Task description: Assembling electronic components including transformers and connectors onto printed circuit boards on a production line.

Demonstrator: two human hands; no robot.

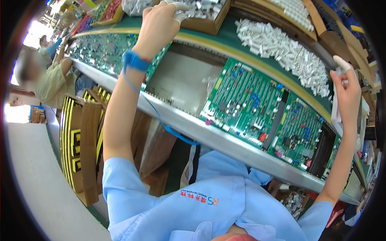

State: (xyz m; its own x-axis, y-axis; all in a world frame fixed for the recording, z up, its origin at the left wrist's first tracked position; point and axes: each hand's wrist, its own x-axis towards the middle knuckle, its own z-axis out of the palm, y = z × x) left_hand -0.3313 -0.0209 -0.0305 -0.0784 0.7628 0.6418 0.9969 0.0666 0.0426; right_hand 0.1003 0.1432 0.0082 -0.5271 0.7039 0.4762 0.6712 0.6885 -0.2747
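Note:
My left hand (161, 24) reaches over a cardboard box (213, 25) of silver-white parts (203, 9) at the far side. White covers sit on its fingertips, which are a little apart, and I see nothing between them. A blue wrist strap (136, 61) with a coiled cord circles that wrist. At the far right my right hand (348, 88) is raised beside the heap of white parts (281, 50). Its fingers are bent toward the thumb around something whitish, too small to make out. Between my arms, green circuit boards (245, 100) full of components lie on the line.
A metal rail (225, 140) runs along the line's near edge. More circuit boards (100, 48) lie to the left. Yellow-edged cardboard boxes (86, 140) stand at lower left, near a seated person (54, 82). A tray of white pieces (291, 12) sits at the back.

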